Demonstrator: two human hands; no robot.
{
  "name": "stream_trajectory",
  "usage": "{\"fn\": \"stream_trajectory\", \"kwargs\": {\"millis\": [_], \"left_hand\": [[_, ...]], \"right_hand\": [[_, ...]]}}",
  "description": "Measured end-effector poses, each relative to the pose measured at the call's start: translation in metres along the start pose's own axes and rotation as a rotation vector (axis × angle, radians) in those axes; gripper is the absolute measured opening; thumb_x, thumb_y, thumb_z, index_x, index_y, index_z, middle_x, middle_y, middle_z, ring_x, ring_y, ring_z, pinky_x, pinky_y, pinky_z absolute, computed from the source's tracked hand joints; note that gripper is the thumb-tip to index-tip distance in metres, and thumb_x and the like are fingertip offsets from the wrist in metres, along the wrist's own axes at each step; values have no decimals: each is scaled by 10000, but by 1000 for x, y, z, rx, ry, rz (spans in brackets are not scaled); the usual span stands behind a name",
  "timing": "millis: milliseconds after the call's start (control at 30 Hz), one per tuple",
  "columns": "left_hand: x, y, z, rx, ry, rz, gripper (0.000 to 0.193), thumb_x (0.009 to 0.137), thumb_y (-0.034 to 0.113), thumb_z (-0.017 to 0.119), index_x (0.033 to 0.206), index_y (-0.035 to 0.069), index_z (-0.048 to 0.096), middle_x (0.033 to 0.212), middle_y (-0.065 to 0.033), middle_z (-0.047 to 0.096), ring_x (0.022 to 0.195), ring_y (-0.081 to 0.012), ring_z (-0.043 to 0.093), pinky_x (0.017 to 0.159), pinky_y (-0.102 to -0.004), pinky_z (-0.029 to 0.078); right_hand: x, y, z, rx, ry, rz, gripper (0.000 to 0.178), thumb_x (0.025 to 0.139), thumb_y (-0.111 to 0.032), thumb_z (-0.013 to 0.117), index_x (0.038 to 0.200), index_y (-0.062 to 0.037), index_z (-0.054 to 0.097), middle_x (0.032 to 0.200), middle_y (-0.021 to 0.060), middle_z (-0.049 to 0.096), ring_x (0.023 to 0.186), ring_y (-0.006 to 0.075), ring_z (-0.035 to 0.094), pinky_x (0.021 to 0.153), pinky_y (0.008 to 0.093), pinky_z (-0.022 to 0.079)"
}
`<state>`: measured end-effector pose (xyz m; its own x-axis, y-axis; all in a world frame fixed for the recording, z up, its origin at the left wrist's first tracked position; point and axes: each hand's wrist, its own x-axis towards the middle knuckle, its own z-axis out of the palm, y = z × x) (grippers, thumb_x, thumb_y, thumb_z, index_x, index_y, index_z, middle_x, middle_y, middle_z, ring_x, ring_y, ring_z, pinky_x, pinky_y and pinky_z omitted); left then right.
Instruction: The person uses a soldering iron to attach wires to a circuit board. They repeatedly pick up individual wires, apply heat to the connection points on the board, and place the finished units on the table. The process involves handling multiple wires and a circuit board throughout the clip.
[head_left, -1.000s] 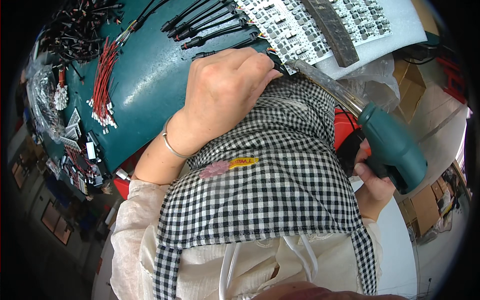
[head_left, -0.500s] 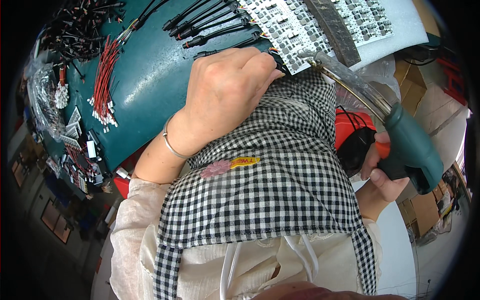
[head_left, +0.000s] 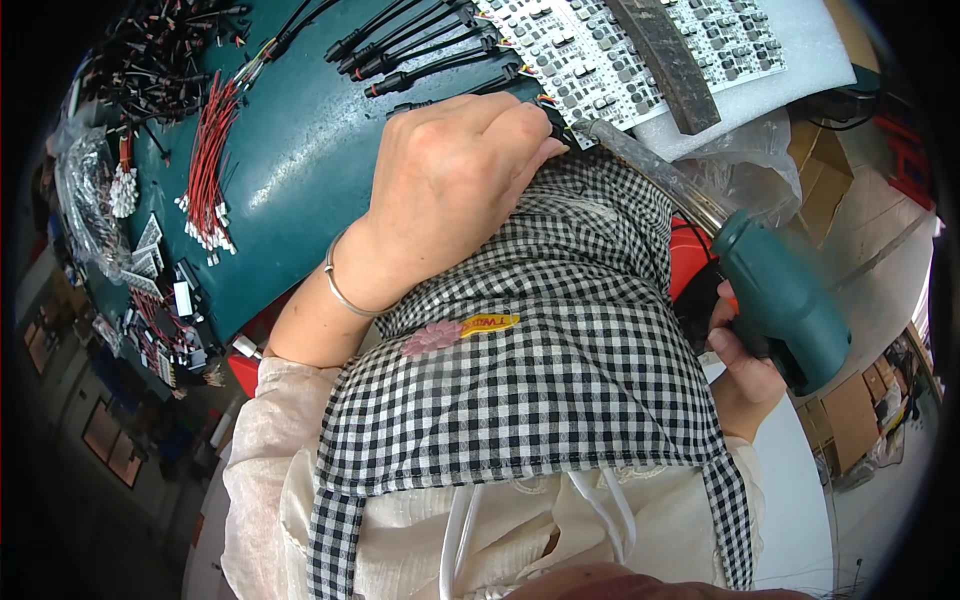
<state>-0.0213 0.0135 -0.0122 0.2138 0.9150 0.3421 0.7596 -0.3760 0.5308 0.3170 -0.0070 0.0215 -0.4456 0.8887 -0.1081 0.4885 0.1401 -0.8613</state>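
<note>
My left hand [head_left: 450,175] is closed in a pinch at the near corner of a white circuit board panel [head_left: 560,45]. Its fingers hold a black cable [head_left: 563,126], mostly hidden under them. In my right hand [head_left: 745,362] is a green soldering gun [head_left: 785,290] with an orange trigger. Its metal tube slants up and left, and the tip is at the board's corner beside my left fingertips. Whether the tip touches a wire is too small to tell. Other black connector cables [head_left: 430,75] lie along the board's left edge, coloured wires at their ends.
A dark metal bar [head_left: 665,65] lies across the board, which rests on white foam [head_left: 815,60]. On the green table mat [head_left: 290,160] are red wires [head_left: 208,160] with white plugs and a heap of black connectors [head_left: 160,60]. Cardboard boxes [head_left: 855,420] stand at right.
The soldering gun and my right hand have moved left, bringing the tip from over the board down to its corner by my left fingers. My left hand has stayed almost still.
</note>
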Motion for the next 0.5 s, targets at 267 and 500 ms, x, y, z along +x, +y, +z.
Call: {"fn": "stream_trajectory", "kwargs": {"millis": [267,500], "left_hand": [[1,1,-2,-3,-5,1,195,677,92,796,778,38,638,666,-63,614,521,-196,577,459,-288,449],[3,0,-2,4,-9,10,200,676,96,798,778,34,638,692,-68,637,539,-201,595,469,-290,465]], "right_hand": [[6,11,1,173,16,-154,501,644,-45,741,1089,104,565,811,119,612,494,161,520,471,248,404],[32,-29,5,751,124,132,650,611,-98,772,1141,183,520,762,152,617,458,136,502,422,223,410]]}}
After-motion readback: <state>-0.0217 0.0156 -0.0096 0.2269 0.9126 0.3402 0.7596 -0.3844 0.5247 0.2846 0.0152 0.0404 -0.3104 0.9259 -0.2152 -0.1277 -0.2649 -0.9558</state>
